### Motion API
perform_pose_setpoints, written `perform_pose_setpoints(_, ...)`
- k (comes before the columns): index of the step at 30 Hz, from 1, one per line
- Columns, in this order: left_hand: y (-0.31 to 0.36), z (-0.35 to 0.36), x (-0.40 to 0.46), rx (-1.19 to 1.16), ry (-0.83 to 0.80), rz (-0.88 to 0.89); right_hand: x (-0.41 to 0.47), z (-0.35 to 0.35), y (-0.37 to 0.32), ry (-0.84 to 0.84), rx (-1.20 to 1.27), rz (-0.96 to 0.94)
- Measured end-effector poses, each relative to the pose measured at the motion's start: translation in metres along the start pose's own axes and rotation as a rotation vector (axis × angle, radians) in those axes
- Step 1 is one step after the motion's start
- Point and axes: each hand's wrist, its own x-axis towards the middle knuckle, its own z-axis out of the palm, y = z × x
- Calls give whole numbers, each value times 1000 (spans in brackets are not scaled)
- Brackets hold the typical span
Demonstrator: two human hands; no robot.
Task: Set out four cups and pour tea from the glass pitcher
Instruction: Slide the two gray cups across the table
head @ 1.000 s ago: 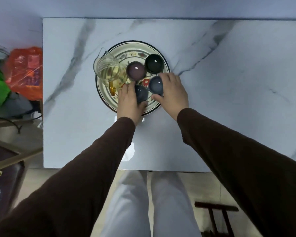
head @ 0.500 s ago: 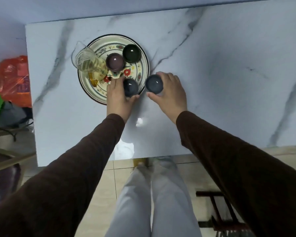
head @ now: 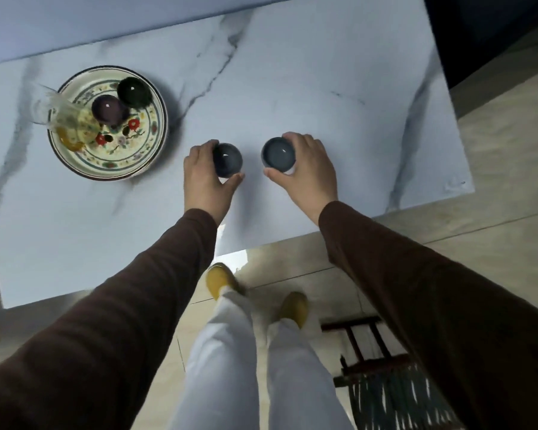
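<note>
My left hand (head: pixel 204 178) grips a dark blue-black cup (head: pixel 228 159) on the marble table (head: pixel 323 97), right of the plate. A little further right, my right hand (head: pixel 309 170) grips a grey-blue cup (head: pixel 278 154), about a cup's width from the first. Both cups stand upright with their mouths up. On the flowered plate (head: pixel 128 162) at the left remain a purple cup (head: pixel 108 110) and a dark green cup (head: pixel 134 91). The glass pitcher (head: pixel 64 117) with yellow tea stands on the plate's left side, blurred.
The table's near edge runs just below my wrists, and its right edge lies far right. Under the edge I see my pale trousers and yellow shoes (head: pixel 221 279) on the tiled floor. A dark wooden stool (head: pixel 382 370) stands at the lower right.
Both hands carried their cups off the plate to the right and onto the bare table. The cups now stand apart. The view shifted, so the plate sits further left.
</note>
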Motion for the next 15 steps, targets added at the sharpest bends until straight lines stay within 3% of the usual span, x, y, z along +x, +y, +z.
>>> perform_pose_setpoints(15, 66, 70, 40, -11, -84, -16, 56, -56, 67, 1, -1, 109)
